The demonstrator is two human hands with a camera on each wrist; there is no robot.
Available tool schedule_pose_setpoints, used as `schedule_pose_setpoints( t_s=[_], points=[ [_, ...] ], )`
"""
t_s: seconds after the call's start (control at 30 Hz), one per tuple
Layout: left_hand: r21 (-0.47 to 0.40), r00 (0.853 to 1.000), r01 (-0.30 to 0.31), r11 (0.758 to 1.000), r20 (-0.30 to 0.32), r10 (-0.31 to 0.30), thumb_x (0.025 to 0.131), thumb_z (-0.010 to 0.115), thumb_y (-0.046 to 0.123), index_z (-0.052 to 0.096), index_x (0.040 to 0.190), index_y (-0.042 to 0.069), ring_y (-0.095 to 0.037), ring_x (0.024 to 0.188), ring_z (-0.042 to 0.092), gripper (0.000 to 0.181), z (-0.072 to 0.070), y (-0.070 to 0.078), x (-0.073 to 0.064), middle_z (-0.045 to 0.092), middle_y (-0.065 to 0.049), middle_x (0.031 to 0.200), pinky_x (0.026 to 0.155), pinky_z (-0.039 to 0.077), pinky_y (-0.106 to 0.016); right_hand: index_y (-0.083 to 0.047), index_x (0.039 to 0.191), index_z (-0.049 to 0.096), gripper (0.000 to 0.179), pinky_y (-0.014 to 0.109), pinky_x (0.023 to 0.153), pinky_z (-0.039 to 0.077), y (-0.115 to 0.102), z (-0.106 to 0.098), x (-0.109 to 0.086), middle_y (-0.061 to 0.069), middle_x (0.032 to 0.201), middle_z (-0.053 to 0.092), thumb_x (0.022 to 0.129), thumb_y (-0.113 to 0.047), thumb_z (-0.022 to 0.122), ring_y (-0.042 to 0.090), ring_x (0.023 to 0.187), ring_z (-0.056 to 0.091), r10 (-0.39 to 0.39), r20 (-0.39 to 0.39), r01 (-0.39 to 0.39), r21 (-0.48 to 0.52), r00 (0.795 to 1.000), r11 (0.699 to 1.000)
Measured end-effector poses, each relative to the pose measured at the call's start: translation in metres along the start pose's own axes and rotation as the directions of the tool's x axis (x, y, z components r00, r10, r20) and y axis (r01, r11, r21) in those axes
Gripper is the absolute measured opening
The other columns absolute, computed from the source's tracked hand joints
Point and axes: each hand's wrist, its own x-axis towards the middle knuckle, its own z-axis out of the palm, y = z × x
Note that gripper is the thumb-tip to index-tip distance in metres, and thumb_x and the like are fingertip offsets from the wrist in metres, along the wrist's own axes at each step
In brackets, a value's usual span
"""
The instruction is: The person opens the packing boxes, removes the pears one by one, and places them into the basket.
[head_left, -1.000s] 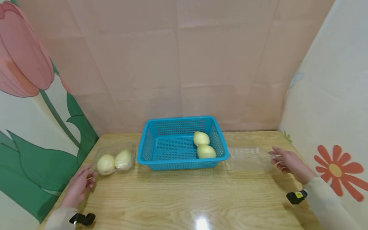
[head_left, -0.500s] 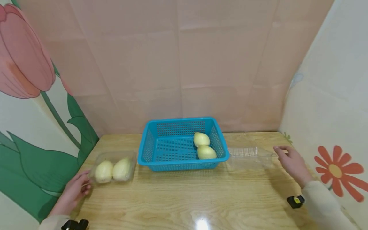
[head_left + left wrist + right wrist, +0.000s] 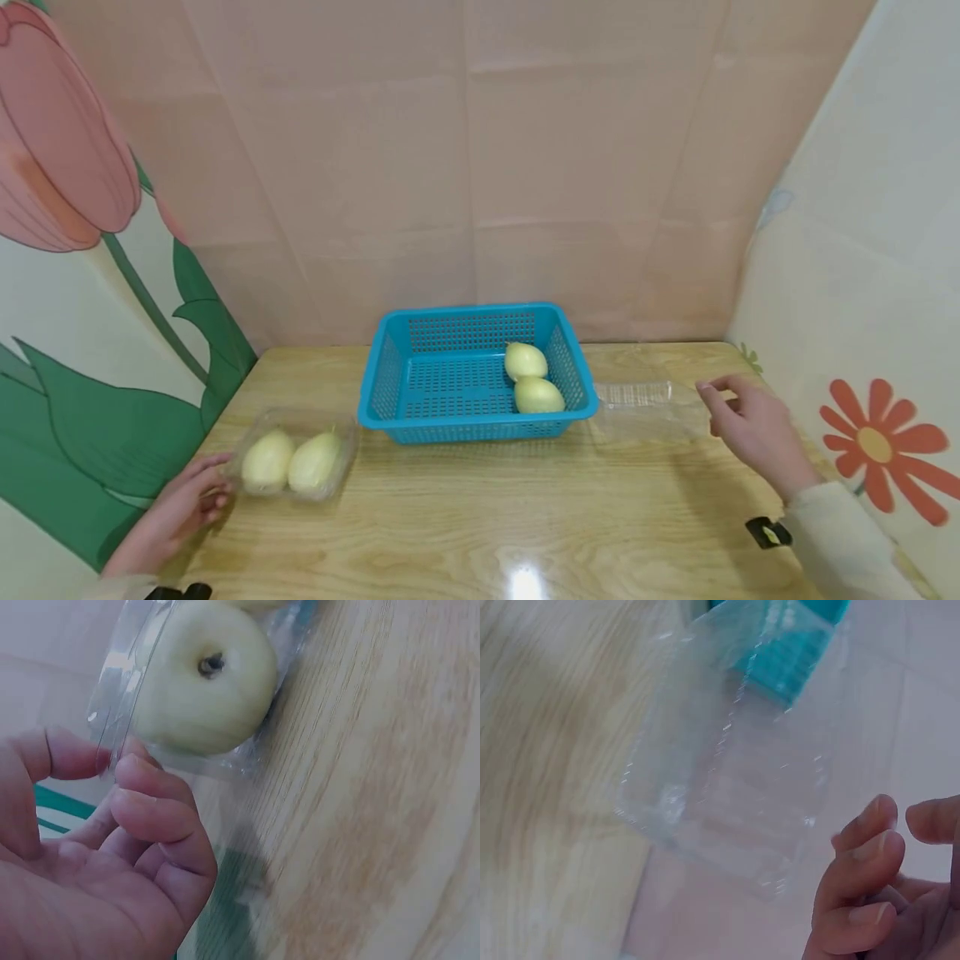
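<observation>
The person's left grip [image 3: 180, 507] pinches the lip of a transparent, rectangular plastic container [image 3: 347, 442] between thumb and fingertips. Two rounded, pale yellow-green pears [image 3: 316, 465] sit side by side inside it, at the left of the wood-grain bench [image 3: 465, 517]; whether it is lifted cannot be told. The right grip [image 3: 757, 429] holds nothing, its fingers loosely bent and parted from the thumb, just beside a second transparent plastic container [image 3: 637, 423]. Between both containers stands a blue, rectangular, perforated plastic basket [image 3: 476, 432] with two more pale pears [image 3: 539, 396] touching at its right end.
</observation>
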Motion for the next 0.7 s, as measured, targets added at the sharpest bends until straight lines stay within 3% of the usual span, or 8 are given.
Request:
schedule_pose_setpoints(
  t_s=[0.2, 0.33, 0.43, 0.53, 0.7],
  points=[
    [0.021, 0.998, -0.023, 1.000, 0.062, 0.022, 0.101, 0.043, 0.011, 0.054, 0.108, 0.036, -0.008, 0.064, 0.050, 0.028, -0.002, -0.002, -0.003, 0.058, 0.003, 0.079, 0.057, 0.045, -0.024, -0.006, 0.098, 0.066, 0.046, 0.031, 0.046, 0.040, -0.018, 0.002, -0.005, 0.002, 0.064, 0.058, 0.106, -0.044, 0.042, 0.015, 0.050, 0.049, -0.078, 0.008, 0.078, -0.016, 0.997, 0.997],
    [0.025, 0.990, -0.023, 0.999, 0.141, 0.020, 0.102, 0.042, 0.010, 0.055, 0.107, 0.040, -0.007, 0.065, 0.053, 0.033, -0.004, -0.005, -0.004, 0.062, 0.004, 0.079, 0.059, 0.047, -0.023, -0.010, 0.084, 0.064, 0.044, 0.030, 0.048, 0.045, -0.027, 0.003, -0.010, 0.001, 0.064, 0.057, 0.106, -0.043, 0.044, 0.015, 0.052, 0.053, -0.116, 0.129, 0.111, 0.044, 0.985, 0.993],
    [0.021, 0.976, -0.005, 1.000, 0.217, 0.000, 0.102, 0.044, 0.011, 0.054, 0.109, 0.042, -0.006, 0.067, 0.054, 0.034, -0.005, -0.006, -0.004, 0.063, 0.005, 0.079, 0.060, 0.047, -0.023, -0.012, 0.078, 0.062, 0.042, 0.030, 0.050, 0.048, -0.035, 0.005, -0.013, 0.000, 0.062, 0.058, 0.106, -0.040, 0.047, 0.016, 0.052, 0.056, -0.175, 0.238, 0.153, 0.109, 0.955, 0.982],
    [0.032, 0.949, -0.010, 0.999, 0.316, 0.000, 0.104, 0.043, 0.011, 0.056, 0.112, 0.044, -0.005, 0.070, 0.056, 0.036, -0.008, -0.007, -0.005, 0.063, 0.006, 0.082, 0.061, 0.047, -0.021, -0.014, 0.077, 0.062, 0.040, 0.030, 0.051, 0.050, -0.041, 0.009, -0.016, 0.000, 0.061, 0.060, 0.106, -0.036, 0.048, 0.015, 0.053, 0.058, -0.239, 0.331, 0.190, 0.176, 0.913, 0.966],
    [0.010, 0.870, -0.016, 1.000, 0.494, 0.009, 0.105, 0.037, 0.008, 0.056, 0.120, 0.040, -0.007, 0.076, 0.057, 0.041, -0.008, -0.008, -0.008, 0.063, 0.004, 0.089, 0.064, 0.047, -0.022, -0.012, 0.079, 0.065, 0.038, 0.031, 0.052, 0.053, -0.047, 0.021, -0.018, 0.001, 0.063, 0.063, 0.106, -0.033, 0.048, 0.016, 0.054, 0.061, -0.280, 0.441, 0.176, 0.264, 0.853, 0.948]
  ],
)
